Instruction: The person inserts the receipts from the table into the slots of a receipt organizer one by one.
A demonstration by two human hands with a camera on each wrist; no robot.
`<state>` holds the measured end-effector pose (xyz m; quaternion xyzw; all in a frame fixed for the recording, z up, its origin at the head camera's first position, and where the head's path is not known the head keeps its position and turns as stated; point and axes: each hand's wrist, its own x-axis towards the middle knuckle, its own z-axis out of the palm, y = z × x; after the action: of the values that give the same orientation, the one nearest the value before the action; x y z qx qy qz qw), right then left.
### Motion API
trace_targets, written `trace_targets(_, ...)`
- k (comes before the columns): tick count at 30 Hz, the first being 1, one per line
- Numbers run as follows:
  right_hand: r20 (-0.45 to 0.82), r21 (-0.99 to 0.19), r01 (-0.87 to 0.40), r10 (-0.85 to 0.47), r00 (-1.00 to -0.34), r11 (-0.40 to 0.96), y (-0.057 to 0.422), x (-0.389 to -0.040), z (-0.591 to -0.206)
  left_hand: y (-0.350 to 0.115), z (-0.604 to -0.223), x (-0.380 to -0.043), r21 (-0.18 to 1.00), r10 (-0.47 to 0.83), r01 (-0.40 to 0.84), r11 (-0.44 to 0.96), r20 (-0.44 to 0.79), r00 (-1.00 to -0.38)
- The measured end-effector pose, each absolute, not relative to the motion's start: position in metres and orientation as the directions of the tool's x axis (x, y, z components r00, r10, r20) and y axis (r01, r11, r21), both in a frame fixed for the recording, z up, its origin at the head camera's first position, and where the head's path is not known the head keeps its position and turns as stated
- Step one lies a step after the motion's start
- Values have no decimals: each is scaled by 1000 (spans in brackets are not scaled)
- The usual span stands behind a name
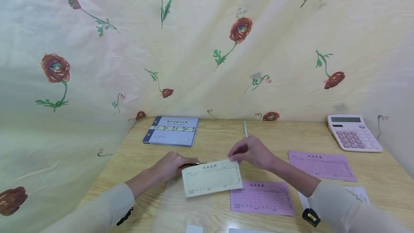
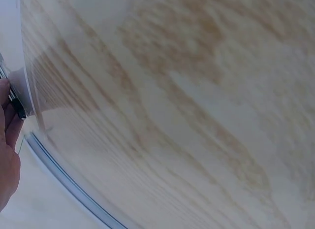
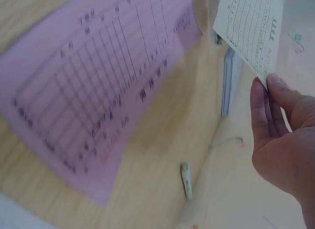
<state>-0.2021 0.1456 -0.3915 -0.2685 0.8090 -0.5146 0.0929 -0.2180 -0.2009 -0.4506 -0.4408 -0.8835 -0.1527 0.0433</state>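
My right hand (image 1: 255, 152) pinches a pale printed form (image 1: 211, 178) at its top right corner, between thumb and fingertips. In the right wrist view this form (image 3: 251, 29) is raised and tilted off the table. My left hand (image 1: 168, 168) grips the metal clip (image 2: 12, 98) at the top of a clear clipboard (image 1: 174, 204), thumb stretched along it. The pale form overlaps the clipboard in the head view and hides much of it. In the left wrist view, wood grain shows through the clipboard (image 2: 147, 115).
One purple form (image 1: 262, 199) lies right of the clipboard, another purple form (image 1: 323, 164) farther right. White paper (image 1: 359, 191) is partly under my right forearm. A blue ledger book (image 1: 173, 131), a pale stick-like pen (image 1: 245, 128) and a calculator (image 1: 354, 133) lie along the back, before a flowered cloth (image 1: 194, 46).
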Motion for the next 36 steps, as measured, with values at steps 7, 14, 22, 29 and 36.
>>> trace_targets(7, 84, -906, -303, -576, -813, 296, 107, -193, -412, -204, -449, -222, 234, 798, 825, 514, 222, -560)
trace_targets(14, 16, -904, -243, -541, -841, 352, 80, -185, -425, -203, -444, -223, 248, 785, 792, 558, 151, -601)
trace_targets(22, 44, -880, -269, -495, -868, 392, 68, -185, -434, -200, -441, -223, 220, 796, 800, 558, 133, -591)
trace_targets(29, 55, -855, -276, -453, -890, 439, 64, -186, -436, -199, -442, -225, 157, 832, 848, 505, 172, -527)
trace_targets(36, -8, -842, -201, -383, -924, 501, 59, -188, -436, -198, -441, -225, 95, 847, 863, 496, 167, -505)
